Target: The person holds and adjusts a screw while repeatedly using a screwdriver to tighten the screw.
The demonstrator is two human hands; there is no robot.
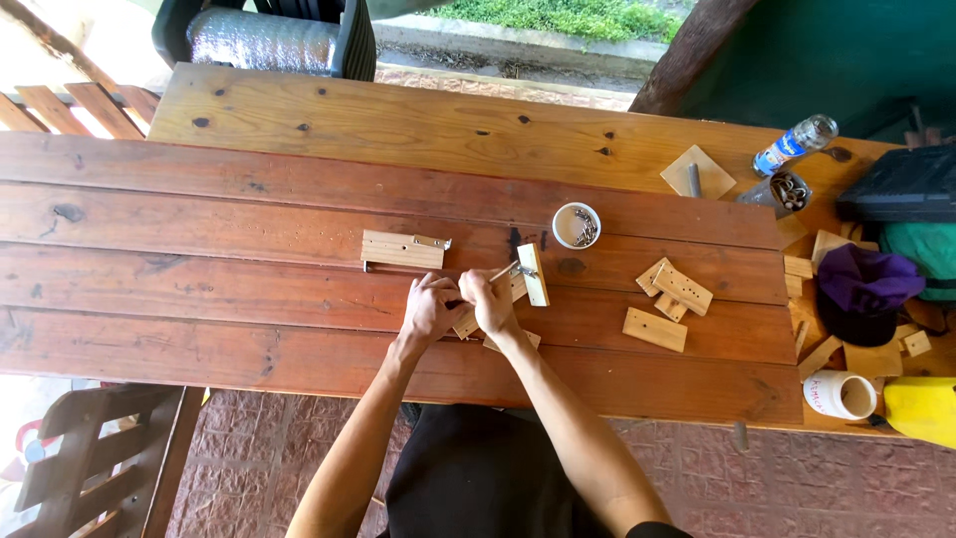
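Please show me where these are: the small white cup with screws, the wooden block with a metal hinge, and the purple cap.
small white cup point(576, 212): head view, on its far rim.
wooden block point(400, 249): head view, middle of its top face.
purple cap point(868, 282): head view, on its crown.

Both bare forearms are extended from six o'clock toward twelve, converging at the wrists. The left hand point(428, 311) is curled into a loose fist, knuckles up. The right hand point(491, 302) is closed beside it at three o'clock, fingers bent downward, the hands almost touching.

Probably an outdoor woodworking spot: plank table point(299, 209), wood offcuts point(669, 299), grass point(568, 15).
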